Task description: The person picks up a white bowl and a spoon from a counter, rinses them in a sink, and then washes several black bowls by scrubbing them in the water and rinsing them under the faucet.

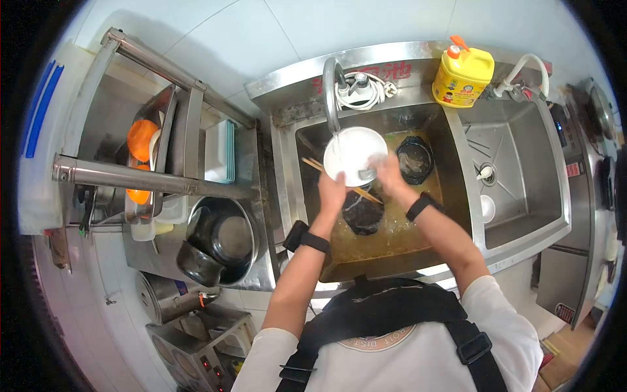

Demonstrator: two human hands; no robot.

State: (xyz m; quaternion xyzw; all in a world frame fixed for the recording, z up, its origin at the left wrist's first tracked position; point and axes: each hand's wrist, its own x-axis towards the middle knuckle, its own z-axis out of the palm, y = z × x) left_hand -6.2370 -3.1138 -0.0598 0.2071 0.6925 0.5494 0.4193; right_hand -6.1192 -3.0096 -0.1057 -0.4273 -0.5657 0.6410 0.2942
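Observation:
A white bowl (353, 149) is held beneath the curved metal faucet (332, 91), above the left sink basin. My left hand (332, 192) grips the bowl's lower left rim, with wooden chopsticks (312, 163) running behind it. At the bowl's right side is my right hand (388, 172), blurred, its fingers bent around something I cannot make out at the bowl's inner surface. Below, brownish water fills part of the basin, where a dark round dish (415, 160) and another dark dish (363, 217) lie.
A yellow jug (464, 75) stands on the back ledge. The right basin (516, 219) holds a small white bowl (487, 208) and a white spoon (484, 172). Left of the sink are a large metal pot (253, 258) with dark pans, turquoise-edged trays (228, 151) and a steel rack (150, 175).

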